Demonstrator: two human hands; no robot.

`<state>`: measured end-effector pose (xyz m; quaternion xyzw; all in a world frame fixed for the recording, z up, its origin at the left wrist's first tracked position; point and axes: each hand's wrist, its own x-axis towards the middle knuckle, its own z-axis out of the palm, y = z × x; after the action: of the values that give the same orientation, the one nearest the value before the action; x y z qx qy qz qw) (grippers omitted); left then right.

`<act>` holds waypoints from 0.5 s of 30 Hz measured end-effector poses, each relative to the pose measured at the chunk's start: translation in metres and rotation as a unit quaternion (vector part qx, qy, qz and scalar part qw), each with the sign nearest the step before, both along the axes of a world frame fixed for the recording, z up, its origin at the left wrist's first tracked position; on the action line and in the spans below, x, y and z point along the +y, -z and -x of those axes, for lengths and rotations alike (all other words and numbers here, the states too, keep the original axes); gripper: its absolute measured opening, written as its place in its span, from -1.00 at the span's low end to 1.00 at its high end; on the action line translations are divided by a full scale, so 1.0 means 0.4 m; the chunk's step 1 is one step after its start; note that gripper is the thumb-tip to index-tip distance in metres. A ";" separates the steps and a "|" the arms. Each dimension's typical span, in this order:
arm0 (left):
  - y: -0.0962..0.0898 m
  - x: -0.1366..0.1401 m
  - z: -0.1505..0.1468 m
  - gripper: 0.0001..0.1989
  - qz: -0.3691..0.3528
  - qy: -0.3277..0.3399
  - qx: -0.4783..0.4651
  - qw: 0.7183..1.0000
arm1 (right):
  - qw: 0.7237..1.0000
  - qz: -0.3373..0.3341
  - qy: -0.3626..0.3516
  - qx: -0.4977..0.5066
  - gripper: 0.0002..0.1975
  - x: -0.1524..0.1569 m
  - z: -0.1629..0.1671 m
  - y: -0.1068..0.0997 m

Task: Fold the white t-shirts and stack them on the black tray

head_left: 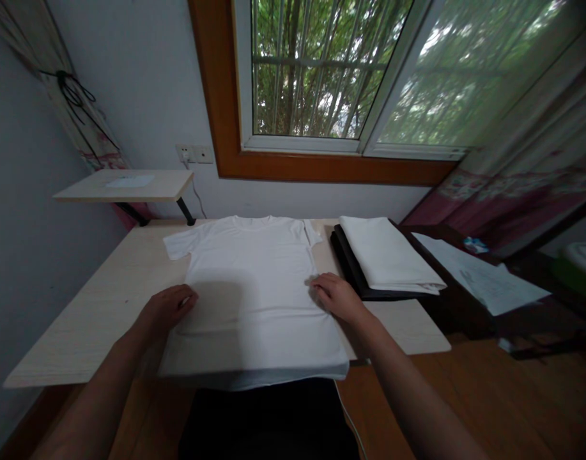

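A white short-sleeved T-shirt (254, 287) lies spread on the light wooden table, its collar toward the window and its hem hanging over the front edge. My left hand (170, 308) is at the shirt's left side, fingers curled closed around the edge of the cloth. On the opposite side, my right hand (338, 297) pinches the right edge at about the same height. The fingertips of both hands are partly hidden. Faint creases run across the shirt between them.
Right of the shirt lies a stack of folded white cloth (388, 252) on folded black cloth (347, 265). A raised shelf (124, 185) stands at the table's (91, 306) back left. Papers (479, 271) rest on a dark surface at right. A window (321, 70) is behind.
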<state>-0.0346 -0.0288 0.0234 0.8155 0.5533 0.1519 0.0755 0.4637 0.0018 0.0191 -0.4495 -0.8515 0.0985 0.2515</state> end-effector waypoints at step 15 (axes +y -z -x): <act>-0.030 -0.012 -0.025 -0.62 0.061 -0.038 0.055 0.996 | 0.998 0.057 -0.009 0.010 -0.77 -0.027 0.005 -0.003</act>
<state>-0.0247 -0.0336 0.0355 0.7950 0.5954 0.0753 0.0883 0.4617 -0.0089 0.0202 -0.4539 -0.8462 0.1534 0.2334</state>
